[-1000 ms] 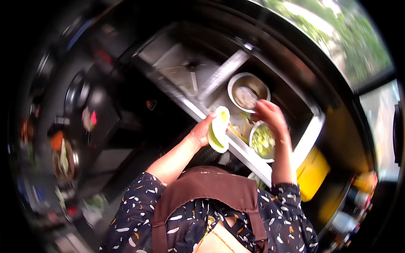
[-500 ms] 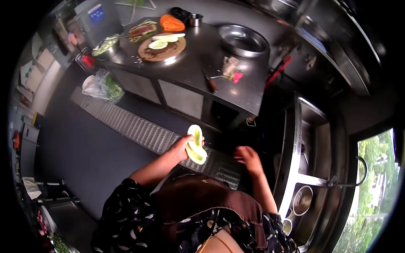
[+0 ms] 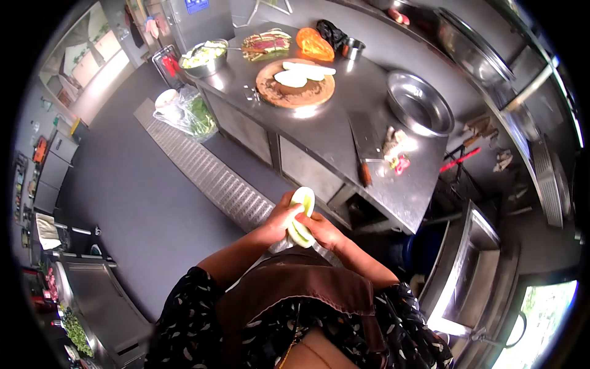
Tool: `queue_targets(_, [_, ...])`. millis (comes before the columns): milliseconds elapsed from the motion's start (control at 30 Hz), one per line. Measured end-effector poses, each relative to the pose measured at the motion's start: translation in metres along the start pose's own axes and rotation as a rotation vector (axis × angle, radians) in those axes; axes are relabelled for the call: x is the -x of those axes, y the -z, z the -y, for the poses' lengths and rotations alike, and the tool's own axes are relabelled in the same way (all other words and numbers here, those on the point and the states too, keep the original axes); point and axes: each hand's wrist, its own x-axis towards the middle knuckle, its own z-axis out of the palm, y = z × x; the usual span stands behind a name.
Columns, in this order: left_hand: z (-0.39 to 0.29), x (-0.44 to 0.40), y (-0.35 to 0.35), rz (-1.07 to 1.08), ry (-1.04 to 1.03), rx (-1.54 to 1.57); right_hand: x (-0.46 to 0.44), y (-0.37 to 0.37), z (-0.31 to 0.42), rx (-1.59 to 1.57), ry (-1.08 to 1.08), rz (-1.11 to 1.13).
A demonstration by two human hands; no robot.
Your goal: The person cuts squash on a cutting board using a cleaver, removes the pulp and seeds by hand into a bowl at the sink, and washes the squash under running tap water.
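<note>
Pale green, hollowed gourd halves are in front of my apron, their long shape pointing up the view. My left hand is wrapped round them from the left. On their right side my right hand grips them too, its fingers against the flesh. Farther off, on the steel table, a round wooden board bears more pale gourd pieces. A cleaver with a wooden handle lies on the same table, nearer to me.
A steel basin and a bowl of cut pieces stand on the table, with an orange squash piece. Bagged greens sit on the floor beside the drain grate. At right is a sink.
The view has swung from the sink to the table. My right hand has come away from the sink bowls and closed on the gourd halves beside my left hand.
</note>
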Motion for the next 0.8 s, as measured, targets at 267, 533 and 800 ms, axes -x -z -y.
queue_targets(267, [-0.106,-0.149,0.013,-0.122,0.032,-0.329,-0.101,0.099,0.112,0.033,0.043,-0.312])
queue_targets(533, [-0.168,-0.301,0.082,-0.331,-0.271,-0.89,-0.189,0.154,0.176,-0.053,0.058,-0.257])
queue_targets(800, [-0.249,-0.457,0.119,-0.206,-0.575,-1.362,-0.205,0.154,0.189,0.032,0.048,-0.505])
